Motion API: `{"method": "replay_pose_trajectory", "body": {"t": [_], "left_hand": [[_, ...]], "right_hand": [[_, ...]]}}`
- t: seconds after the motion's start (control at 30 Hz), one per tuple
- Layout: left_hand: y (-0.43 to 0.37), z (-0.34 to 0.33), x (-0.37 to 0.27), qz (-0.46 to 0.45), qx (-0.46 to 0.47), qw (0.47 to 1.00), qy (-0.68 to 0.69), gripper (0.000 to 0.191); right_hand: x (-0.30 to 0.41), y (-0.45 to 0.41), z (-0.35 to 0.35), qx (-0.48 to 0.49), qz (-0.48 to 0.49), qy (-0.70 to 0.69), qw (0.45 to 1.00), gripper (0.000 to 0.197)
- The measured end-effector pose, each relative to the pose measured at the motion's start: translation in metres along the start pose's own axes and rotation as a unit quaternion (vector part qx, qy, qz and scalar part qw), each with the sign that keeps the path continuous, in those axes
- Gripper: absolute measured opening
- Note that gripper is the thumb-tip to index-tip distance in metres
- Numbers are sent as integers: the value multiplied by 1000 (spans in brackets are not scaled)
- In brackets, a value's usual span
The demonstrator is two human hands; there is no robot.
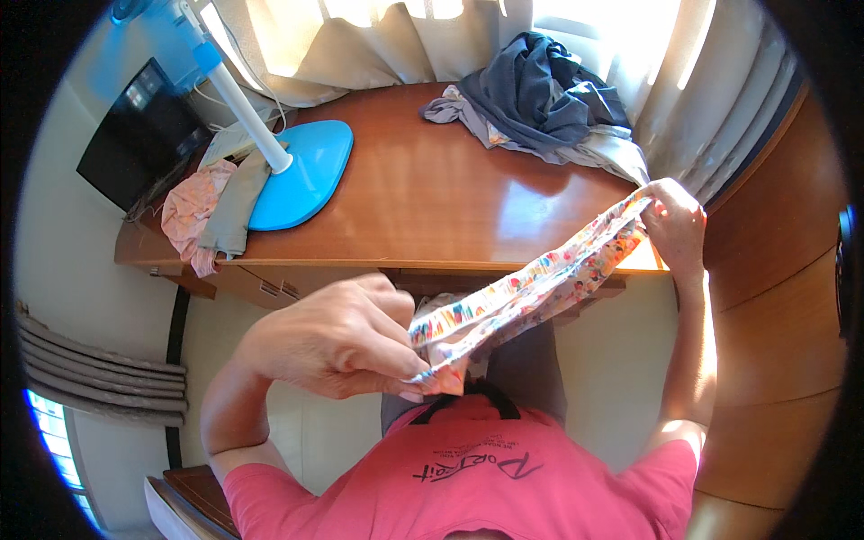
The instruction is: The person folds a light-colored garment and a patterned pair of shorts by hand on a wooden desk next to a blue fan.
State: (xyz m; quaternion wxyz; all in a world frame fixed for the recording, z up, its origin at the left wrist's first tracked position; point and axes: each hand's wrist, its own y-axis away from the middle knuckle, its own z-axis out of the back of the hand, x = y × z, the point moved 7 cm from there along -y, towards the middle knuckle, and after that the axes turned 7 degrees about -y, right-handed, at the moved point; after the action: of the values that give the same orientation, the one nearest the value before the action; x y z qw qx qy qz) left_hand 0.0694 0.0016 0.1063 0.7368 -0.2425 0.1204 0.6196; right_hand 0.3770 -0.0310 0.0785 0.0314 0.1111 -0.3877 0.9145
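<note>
A colourful patterned cloth garment (540, 283) with a gathered waistband hangs between my two hands over the desk's front edge. My left hand (344, 337) grips one end of the band at the lower left, close to my body. At the upper right my right hand (673, 226) pinches the other end, raised near the desk's right corner. The band is pulled long and slants up to the right; the garment's lower part is mostly hidden beneath it.
The wooden desk (405, 196) bears a heap of dark and grey clothes (540, 94) at the back right. On its left are a fan's blue base (304, 175), a folded grey-green cloth (236, 202), a pink cloth (192, 209) and a black monitor (142, 135). A wooden cabinet (776, 283) stands right.
</note>
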Motion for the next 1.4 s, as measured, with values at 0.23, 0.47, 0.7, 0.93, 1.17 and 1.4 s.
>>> {"method": "replay_pose_trajectory", "body": {"t": [0.23, 0.47, 0.7, 0.93, 1.17, 1.4], "left_hand": [[0, -35, 16, 134, 128, 975, -125, 11], [31, 0, 76, 264, 18, 939, -218, 13], [42, 20, 101, 391, -50, 888, -235, 16], [46, 30, 103, 394, -151, 852, -310, 17], [47, 35, 104, 406, -237, 824, -317, 29], [38, 19, 114, 426, -104, 783, -442, 29]], "right_hand": [[-18, 2, -2, -13, -19, -178, 984, 6], [-34, 17, -17, 6, -116, -435, 893, 9], [-29, 25, -17, 57, -166, -459, 871, 10], [-2, 29, -9, 133, -138, -421, 887, 21], [-12, 40, -19, 96, -253, -393, 879, 13], [7, 31, -6, 63, -263, -498, 824, 13]]}}
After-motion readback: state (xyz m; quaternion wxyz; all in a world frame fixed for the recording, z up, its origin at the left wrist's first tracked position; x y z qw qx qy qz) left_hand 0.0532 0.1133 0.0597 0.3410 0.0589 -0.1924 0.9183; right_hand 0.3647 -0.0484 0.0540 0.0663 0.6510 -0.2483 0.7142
